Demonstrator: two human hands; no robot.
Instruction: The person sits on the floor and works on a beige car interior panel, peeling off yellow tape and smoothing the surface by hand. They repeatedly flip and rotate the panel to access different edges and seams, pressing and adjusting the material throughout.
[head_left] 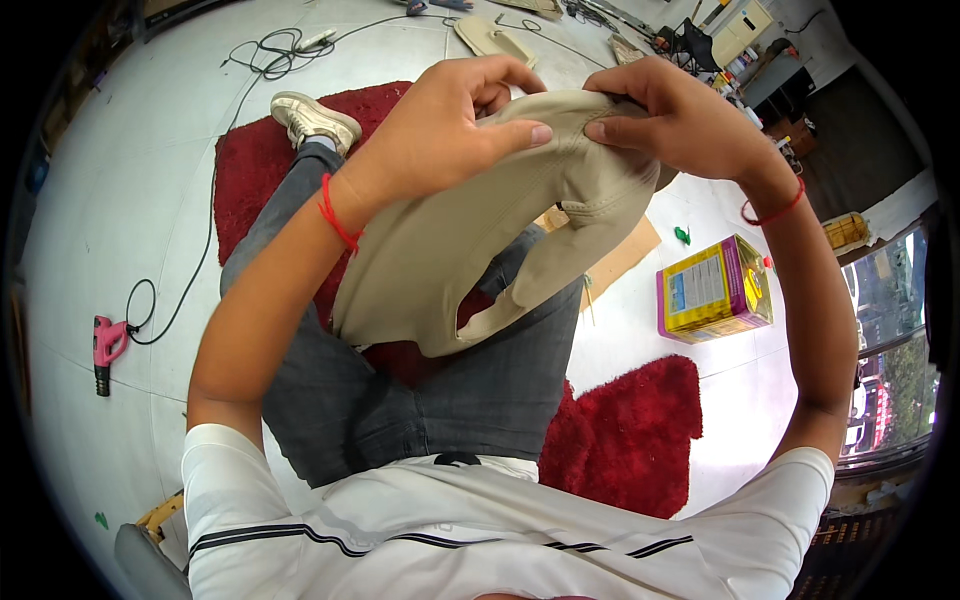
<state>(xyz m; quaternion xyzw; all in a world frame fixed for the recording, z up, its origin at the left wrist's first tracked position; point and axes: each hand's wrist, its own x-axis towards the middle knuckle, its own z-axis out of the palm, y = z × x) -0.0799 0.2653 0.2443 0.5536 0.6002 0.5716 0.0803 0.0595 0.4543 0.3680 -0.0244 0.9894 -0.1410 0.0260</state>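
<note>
A beige, leather-like trim piece (440,255) with lines of stitching hangs over my lap. It has a long opening with a curved, handle-like bar along its right side. At its top edge, my left hand (455,125) grips it with the thumb laid on the face and the fingers curled behind. Close by on the right, my right hand (680,120) pinches the upper corner between thumb and fingers. The fingertips behind the material are partly hidden. The piece's lower end rests near my thighs.
Red shaggy mats (640,440) lie under and beside my legs. A yellow and purple metal can (710,290) stands to the right, near a cardboard sheet (622,252). On the left floor are a pink heat gun (108,345) and its cord. Another beige panel (492,42) lies farther off.
</note>
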